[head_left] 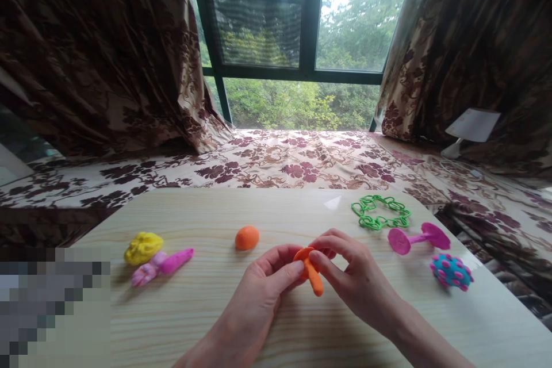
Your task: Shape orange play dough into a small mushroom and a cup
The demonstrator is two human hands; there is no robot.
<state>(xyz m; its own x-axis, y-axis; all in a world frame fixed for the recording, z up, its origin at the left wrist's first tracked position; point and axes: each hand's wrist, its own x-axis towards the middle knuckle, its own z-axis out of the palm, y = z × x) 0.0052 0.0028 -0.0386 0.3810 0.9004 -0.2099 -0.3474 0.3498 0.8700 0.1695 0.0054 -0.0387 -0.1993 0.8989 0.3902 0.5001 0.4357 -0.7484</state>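
Note:
Between my two hands is a piece of orange modelling clay [315, 280], shaped as a flattened round cap with a stubby stem pointing down toward me. My left hand [269, 279] pinches the cap's left side, thumb on top. On the right side, my right hand [351, 267] pinches the edge between thumb and fingers. Fingers cover parts of the cap. A rounded lump of orange clay [247, 237] lies on the table just beyond my left hand.
The pale wood-grain table [207, 310] bears a yellow clay lump [144, 248] and pink clay pieces [176, 261] at left. At right lie a green clay chain [401, 214], a magenta dumbbell shape [401, 240] and a blue ball with pink dots [451, 272]. A lamp [472, 126] stands beyond.

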